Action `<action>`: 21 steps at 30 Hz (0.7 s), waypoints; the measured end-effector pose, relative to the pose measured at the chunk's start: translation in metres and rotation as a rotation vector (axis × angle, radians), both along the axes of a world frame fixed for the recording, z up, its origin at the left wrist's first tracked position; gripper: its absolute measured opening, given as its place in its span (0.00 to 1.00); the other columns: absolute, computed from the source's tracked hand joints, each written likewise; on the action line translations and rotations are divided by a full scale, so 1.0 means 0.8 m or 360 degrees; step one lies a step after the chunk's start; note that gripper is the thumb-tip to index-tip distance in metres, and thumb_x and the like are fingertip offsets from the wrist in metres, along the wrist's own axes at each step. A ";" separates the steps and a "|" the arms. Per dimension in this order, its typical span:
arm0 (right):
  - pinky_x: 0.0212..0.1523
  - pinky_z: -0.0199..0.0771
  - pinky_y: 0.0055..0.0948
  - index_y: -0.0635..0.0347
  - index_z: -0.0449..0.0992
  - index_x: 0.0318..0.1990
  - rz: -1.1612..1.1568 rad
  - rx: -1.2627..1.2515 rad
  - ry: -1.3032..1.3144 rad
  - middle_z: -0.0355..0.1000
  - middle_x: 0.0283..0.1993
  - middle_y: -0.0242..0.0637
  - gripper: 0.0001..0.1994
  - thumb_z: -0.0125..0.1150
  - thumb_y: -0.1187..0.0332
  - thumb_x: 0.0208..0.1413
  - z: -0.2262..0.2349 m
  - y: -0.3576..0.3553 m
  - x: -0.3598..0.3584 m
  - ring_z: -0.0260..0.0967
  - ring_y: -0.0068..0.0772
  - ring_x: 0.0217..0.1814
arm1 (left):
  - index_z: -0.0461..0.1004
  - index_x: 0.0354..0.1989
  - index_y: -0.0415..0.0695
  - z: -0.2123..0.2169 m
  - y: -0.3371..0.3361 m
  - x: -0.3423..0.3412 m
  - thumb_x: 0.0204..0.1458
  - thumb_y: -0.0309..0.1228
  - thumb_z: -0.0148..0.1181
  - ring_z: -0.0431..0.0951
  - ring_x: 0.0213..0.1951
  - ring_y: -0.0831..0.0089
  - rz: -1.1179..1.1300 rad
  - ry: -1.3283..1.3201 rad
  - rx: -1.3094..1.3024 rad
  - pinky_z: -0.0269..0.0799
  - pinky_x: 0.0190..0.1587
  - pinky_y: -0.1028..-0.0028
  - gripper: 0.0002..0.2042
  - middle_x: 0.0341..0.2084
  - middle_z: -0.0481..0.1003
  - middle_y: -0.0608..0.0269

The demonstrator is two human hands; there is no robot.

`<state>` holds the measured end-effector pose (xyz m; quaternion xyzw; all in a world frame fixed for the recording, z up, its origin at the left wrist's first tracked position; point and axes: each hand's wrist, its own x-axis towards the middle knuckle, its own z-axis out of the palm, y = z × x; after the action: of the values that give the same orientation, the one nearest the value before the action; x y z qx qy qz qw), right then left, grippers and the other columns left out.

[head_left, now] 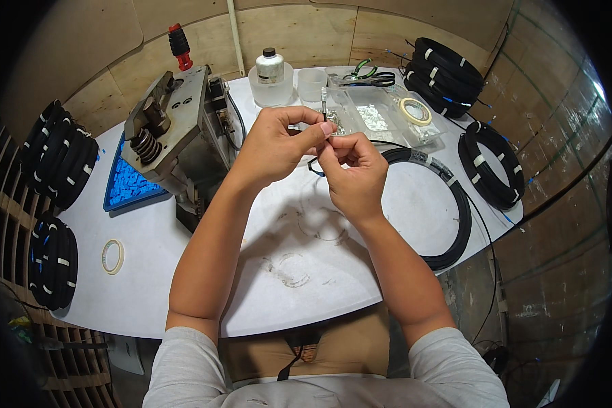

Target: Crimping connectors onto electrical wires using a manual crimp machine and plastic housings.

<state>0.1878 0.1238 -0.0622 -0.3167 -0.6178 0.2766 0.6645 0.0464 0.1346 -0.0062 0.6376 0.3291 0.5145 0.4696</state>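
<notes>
Both my hands are raised over the middle of the table, close together. Between thumb and forefinger my left hand [282, 143] pinches a thin black cable just below its tip. A small silvery metal fitting [324, 95] points up from that end. Just below, my right hand [355, 175] is closed on the same cable, its fingertips touching the left ones. A coil of black cable [464, 217], bound with clear wrap and white tape, lies on the table beside my right forearm. My fingers hide part of the held cable.
A metal press [183, 115] stands at the left by a blue tray [109, 197] of small blue parts. Behind my hands are a clear divided box [350, 112], a bottle [270, 68] and pliers [364, 71]. Cable coils [445, 75] and tape rolls [113, 257] lie around the table [306, 272].
</notes>
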 end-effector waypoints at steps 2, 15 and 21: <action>0.31 0.71 0.17 0.63 0.73 0.31 -0.0008 -0.0011 0.0001 0.75 0.27 0.30 0.03 0.61 0.78 0.54 0.001 0.000 -0.001 0.69 0.13 0.28 | 0.78 0.34 0.32 0.000 0.000 0.000 0.54 0.28 0.61 0.76 0.30 0.79 0.0005 0.0010 0.0000 0.76 0.36 0.77 0.09 0.26 0.78 0.62; 0.28 0.71 0.17 0.65 0.75 0.31 -0.0018 -0.0042 0.0098 0.74 0.23 0.29 0.02 0.62 0.78 0.51 0.003 -0.002 -0.002 0.68 0.12 0.25 | 0.78 0.36 0.32 0.001 -0.001 0.000 0.55 0.29 0.59 0.75 0.30 0.80 -0.0012 0.0007 -0.0048 0.76 0.36 0.78 0.10 0.27 0.77 0.63; 0.29 0.72 0.18 0.65 0.75 0.32 0.0022 -0.0009 0.0054 0.75 0.24 0.30 0.02 0.62 0.76 0.54 0.005 -0.002 -0.001 0.70 0.14 0.25 | 0.77 0.34 0.35 -0.002 0.002 -0.003 0.54 0.30 0.62 0.76 0.31 0.80 -0.0008 -0.0006 -0.0068 0.76 0.36 0.78 0.09 0.28 0.77 0.63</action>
<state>0.1872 0.1221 -0.0583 -0.3097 -0.6077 0.2884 0.6720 0.0441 0.1362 -0.0076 0.6272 0.3375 0.5075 0.4850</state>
